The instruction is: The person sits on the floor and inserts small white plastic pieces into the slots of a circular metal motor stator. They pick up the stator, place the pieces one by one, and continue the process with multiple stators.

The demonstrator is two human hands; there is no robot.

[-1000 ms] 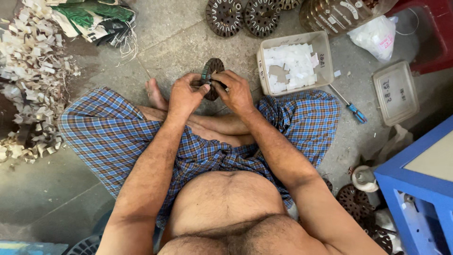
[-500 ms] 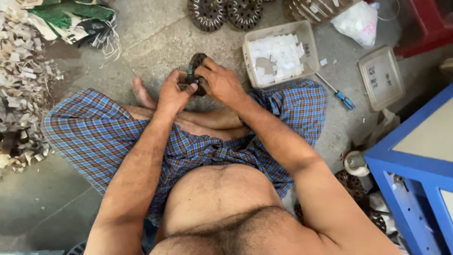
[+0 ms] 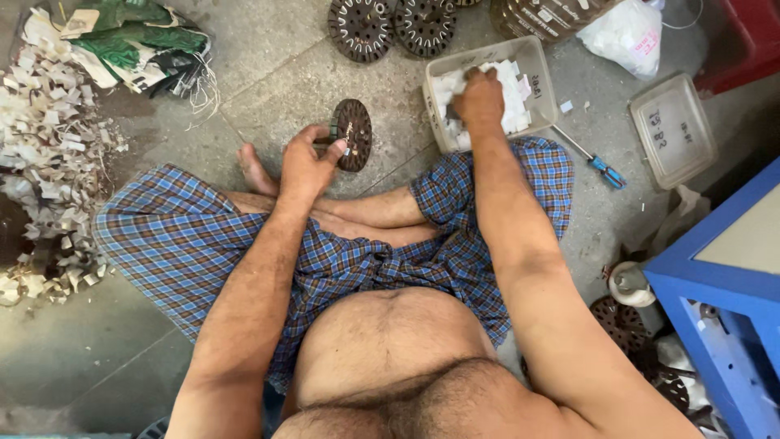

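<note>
1. Your left hand [image 3: 307, 162] was closed around the edge of a dark slotted metal disc [image 3: 353, 134], fingers wrapped on its left rim and thumb pressed to its face. The disc stood on edge just above the floor [image 3: 276, 81], in front of your bare foot [image 3: 256, 171].
2. Your right hand [image 3: 479, 99] was well apart from the disc, reaching down into the white plastic tub [image 3: 487, 93] to its right. The fingers curled in among the white paper slips [image 3: 512, 97] that fill the tub; I could not tell whether that grip had pinched a slip or only rested on them.
3. You sat cross-legged on the floor in a blue checked cloth [image 3: 203, 244], and the disc was held over the gap just beyond your knees.
4. Nothing stood between the disc and the tub; only bare floor separated them.
5. Two more slotted discs [image 3: 390, 26] lay flat on the floor beyond the one you held, near the tub's far corner.
6. A blue-handled screwdriver [image 3: 591, 158] lay on the floor just right of the tub, and a lidded plastic box [image 3: 673, 130] sat farther right.
7. A heap of paper scraps [image 3: 45, 162] lay at your far left, with a green bag [image 3: 138, 41] beyond it.
8. A blue cabinet [image 3: 723, 276] stood at your right, with further dark discs [image 3: 621, 321] on the floor at its foot.
</note>
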